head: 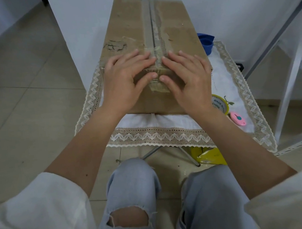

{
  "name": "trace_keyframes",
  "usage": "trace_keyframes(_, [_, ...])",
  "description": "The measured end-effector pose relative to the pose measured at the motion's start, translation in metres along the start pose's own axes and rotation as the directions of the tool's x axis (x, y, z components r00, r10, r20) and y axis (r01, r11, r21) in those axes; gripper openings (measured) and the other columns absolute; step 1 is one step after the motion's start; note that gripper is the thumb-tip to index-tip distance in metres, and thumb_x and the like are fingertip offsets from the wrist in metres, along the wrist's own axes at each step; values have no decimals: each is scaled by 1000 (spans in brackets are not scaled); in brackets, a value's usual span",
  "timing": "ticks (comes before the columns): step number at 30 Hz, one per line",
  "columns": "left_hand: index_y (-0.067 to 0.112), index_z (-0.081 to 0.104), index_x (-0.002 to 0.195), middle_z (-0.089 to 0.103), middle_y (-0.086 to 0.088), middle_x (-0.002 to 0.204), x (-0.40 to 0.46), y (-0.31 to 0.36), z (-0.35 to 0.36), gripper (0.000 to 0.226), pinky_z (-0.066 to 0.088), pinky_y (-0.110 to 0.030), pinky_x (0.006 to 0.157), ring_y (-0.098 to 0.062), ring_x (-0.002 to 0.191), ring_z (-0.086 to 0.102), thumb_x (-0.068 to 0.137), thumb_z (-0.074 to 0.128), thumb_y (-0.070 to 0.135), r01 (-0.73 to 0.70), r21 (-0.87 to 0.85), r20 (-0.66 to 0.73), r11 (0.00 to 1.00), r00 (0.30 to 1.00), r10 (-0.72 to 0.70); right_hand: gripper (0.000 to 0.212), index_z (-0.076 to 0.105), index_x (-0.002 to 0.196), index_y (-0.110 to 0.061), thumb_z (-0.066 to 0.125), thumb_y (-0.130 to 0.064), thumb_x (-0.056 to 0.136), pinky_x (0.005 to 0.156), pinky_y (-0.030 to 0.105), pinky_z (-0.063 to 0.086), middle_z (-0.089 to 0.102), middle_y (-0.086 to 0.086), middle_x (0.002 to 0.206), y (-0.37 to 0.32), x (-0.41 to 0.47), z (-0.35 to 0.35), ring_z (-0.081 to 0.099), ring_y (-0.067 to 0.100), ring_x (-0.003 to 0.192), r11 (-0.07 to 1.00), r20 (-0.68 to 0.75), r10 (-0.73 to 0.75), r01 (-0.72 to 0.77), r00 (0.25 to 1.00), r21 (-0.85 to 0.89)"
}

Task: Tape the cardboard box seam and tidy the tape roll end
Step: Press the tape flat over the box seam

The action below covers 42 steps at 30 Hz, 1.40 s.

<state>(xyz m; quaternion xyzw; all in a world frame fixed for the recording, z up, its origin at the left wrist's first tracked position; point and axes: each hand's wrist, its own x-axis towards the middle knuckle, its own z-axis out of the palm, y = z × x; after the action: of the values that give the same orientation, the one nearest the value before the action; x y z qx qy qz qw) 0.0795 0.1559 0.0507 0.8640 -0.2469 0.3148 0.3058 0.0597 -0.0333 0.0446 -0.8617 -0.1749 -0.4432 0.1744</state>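
A brown cardboard box point(131, 28) lies lengthwise on a small cloth-covered table, with its centre seam point(152, 22) running away from me under clear tape. My left hand point(123, 79) lies flat on the box's near end, left of the seam, fingers spread. My right hand point(187, 74) lies flat just right of the seam. Both thumbs meet at the near top edge, on the clear tape end point(159, 87) folded down the front face. The tape roll point(220, 104), with a yellow core, rests on the table to the right of the box, partly hidden by my right wrist.
A pink small cutter point(238, 119) lies near the tape roll. The white tablecloth with lace border point(160, 135) hangs over the table edge. A blue object point(207, 42) sits right of the box. A white metal rack point(292, 72) stands right; a yellow packet point(210, 155) lies on the floor.
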Motion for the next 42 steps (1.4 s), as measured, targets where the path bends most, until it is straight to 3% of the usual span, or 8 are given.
trace_keyframes(18, [27, 69, 126, 66, 7, 135, -4, -7, 3, 43, 25, -28, 104, -17, 133, 55, 90, 66, 50, -68, 60, -22, 996, 997, 70, 46, 67, 124, -20, 70, -46, 86, 106, 38, 32, 65, -1, 130, 5, -5, 2, 57, 20, 124, 999, 5, -42, 42, 999, -28])
trace_keyframes(28, [26, 65, 131, 62, 5, 139, -6, -11, 3, 53, 22, -26, 103, -19, 135, 53, 85, 70, 51, -110, 88, 10, 990, 994, 110, 51, 66, 125, -18, 71, -50, 85, 105, 39, 34, 64, -1, 131, 6, -7, 3, 57, 21, 124, 997, 1, -63, 63, 998, -46])
trace_keyframes(42, [24, 61, 134, 59, 5, 143, -9, -10, 3, 67, 23, -34, 108, -21, 137, 50, 75, 77, 52, -118, 116, 40, 986, 993, 114, 62, 63, 127, -18, 70, -59, 81, 105, 42, 34, 62, -1, 134, 7, -9, 5, 55, 22, 126, 994, 25, -71, 73, 997, -86])
